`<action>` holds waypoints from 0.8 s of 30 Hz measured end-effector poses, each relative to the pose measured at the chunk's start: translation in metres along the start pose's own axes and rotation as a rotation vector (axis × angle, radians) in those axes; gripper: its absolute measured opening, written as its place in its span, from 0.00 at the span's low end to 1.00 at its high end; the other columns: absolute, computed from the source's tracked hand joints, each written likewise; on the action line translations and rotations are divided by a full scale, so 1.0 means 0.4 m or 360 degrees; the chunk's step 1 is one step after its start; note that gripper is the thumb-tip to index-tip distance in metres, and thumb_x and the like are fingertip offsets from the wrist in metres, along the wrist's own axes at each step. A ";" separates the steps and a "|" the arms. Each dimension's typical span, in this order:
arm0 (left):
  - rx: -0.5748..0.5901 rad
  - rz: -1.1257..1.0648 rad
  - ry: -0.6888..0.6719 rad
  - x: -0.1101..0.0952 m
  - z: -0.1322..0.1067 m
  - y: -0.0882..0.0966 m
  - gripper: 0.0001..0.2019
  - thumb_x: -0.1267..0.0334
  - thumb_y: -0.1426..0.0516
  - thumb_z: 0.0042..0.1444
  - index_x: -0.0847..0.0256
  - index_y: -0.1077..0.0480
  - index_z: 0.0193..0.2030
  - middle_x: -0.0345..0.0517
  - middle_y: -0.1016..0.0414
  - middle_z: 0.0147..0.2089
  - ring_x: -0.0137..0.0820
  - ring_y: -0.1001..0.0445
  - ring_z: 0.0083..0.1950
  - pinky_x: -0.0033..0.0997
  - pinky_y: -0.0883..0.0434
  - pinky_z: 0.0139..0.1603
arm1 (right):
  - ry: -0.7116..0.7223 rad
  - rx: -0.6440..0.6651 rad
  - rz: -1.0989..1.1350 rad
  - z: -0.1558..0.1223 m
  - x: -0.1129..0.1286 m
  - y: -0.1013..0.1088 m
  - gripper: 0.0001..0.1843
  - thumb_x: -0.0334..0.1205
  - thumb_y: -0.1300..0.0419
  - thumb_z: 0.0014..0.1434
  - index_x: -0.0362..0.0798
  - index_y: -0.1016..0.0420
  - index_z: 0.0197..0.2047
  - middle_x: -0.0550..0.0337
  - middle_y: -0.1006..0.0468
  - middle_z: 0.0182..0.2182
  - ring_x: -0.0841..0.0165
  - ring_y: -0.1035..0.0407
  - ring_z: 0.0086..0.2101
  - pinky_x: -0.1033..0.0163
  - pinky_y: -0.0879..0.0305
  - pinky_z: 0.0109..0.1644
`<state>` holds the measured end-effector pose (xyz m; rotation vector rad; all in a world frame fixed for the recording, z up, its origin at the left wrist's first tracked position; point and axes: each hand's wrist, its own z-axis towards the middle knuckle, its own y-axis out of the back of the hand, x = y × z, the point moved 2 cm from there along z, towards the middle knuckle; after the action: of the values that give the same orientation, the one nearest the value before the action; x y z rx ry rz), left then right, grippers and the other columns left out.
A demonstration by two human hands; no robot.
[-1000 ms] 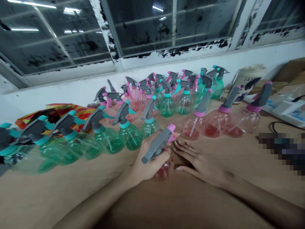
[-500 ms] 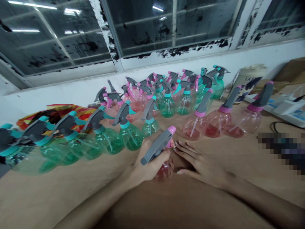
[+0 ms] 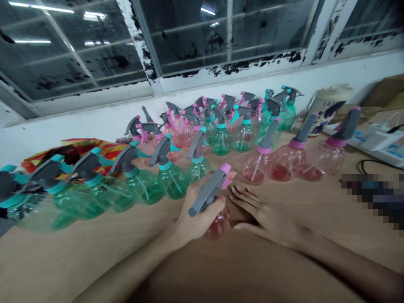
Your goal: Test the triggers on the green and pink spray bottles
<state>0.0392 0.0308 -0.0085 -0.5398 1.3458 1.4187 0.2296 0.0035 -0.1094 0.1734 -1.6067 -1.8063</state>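
Observation:
My left hand [image 3: 200,212] is wrapped round the neck of a pink spray bottle [image 3: 217,227] with a grey head and pink nozzle. One finger reaches up to the pink trigger below the nozzle. To its right, my right hand [image 3: 260,212] lies palm down on the table, fingers stretched out and holding nothing. A green spray bottle [image 3: 173,181] stands just beyond my left hand, in a slanting row of several green ones. Past my right hand stand three pink spray bottles, the nearest [image 3: 255,166] with liquid at its bottom.
Many pink and green spray bottles [image 3: 221,139] crowd the table's back by the wall. A red and yellow bag [image 3: 94,147] lies at left. A pale lettered tumbler [image 3: 328,107], a white power strip [image 3: 378,145] and a black cable [image 3: 362,166] are at right.
A finger of my left hand has moved forward at the trigger, and the trigger now shows farther out under the nozzle. The spray head has shifted slightly. My right hand stays put.

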 end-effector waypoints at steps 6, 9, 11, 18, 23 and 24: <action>0.0044 0.0011 -0.0047 -0.006 -0.001 -0.003 0.13 0.69 0.45 0.46 0.52 0.26 0.38 0.37 0.28 0.28 0.34 0.27 0.35 0.33 0.28 0.36 | 0.0013 -0.0014 0.0003 -0.001 -0.002 -0.002 0.38 0.58 0.49 0.61 0.46 0.51 0.67 0.51 0.46 0.65 0.60 0.56 0.64 0.47 0.53 0.66; 0.0096 0.0001 -0.0112 -0.012 -0.001 -0.004 0.15 0.69 0.46 0.47 0.52 0.27 0.40 0.37 0.27 0.29 0.32 0.28 0.31 0.32 0.30 0.35 | 0.0013 -0.0038 0.0011 -0.002 -0.003 -0.003 0.38 0.57 0.48 0.61 0.47 0.52 0.67 0.51 0.46 0.65 0.60 0.55 0.64 0.47 0.52 0.66; 0.0109 -0.0005 -0.0134 -0.016 -0.001 -0.004 0.15 0.69 0.47 0.47 0.52 0.27 0.42 0.37 0.28 0.30 0.29 0.31 0.27 0.31 0.31 0.32 | 0.0022 -0.0049 0.0018 -0.003 -0.003 -0.005 0.38 0.57 0.48 0.61 0.48 0.52 0.67 0.52 0.46 0.65 0.60 0.55 0.64 0.46 0.52 0.66; 0.0140 0.0030 -0.0187 -0.008 -0.003 -0.003 0.14 0.68 0.48 0.49 0.53 0.29 0.43 0.38 0.29 0.29 0.31 0.33 0.28 0.32 0.31 0.32 | 0.0027 -0.0075 0.0032 -0.006 -0.006 -0.007 0.40 0.57 0.47 0.60 0.50 0.57 0.68 0.53 0.46 0.65 0.60 0.55 0.64 0.45 0.52 0.66; 0.0083 0.0052 -0.0162 -0.007 -0.004 0.003 0.08 0.69 0.47 0.49 0.55 0.32 0.36 0.39 0.28 0.30 0.32 0.30 0.31 0.33 0.30 0.35 | 0.0022 -0.0056 0.0036 -0.005 -0.003 -0.003 0.39 0.57 0.48 0.61 0.50 0.56 0.68 0.54 0.46 0.65 0.60 0.56 0.64 0.45 0.51 0.65; 0.0075 0.0066 -0.0157 -0.010 -0.004 0.004 0.07 0.69 0.47 0.49 0.55 0.32 0.35 0.38 0.28 0.30 0.31 0.30 0.31 0.32 0.30 0.35 | 0.0014 -0.0032 0.0026 -0.004 -0.002 -0.001 0.38 0.57 0.48 0.61 0.49 0.54 0.68 0.53 0.47 0.65 0.60 0.56 0.64 0.46 0.51 0.65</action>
<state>0.0384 0.0281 -0.0048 -0.4080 1.3149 1.4252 0.2308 0.0025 -0.1106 0.1585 -1.5791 -1.8062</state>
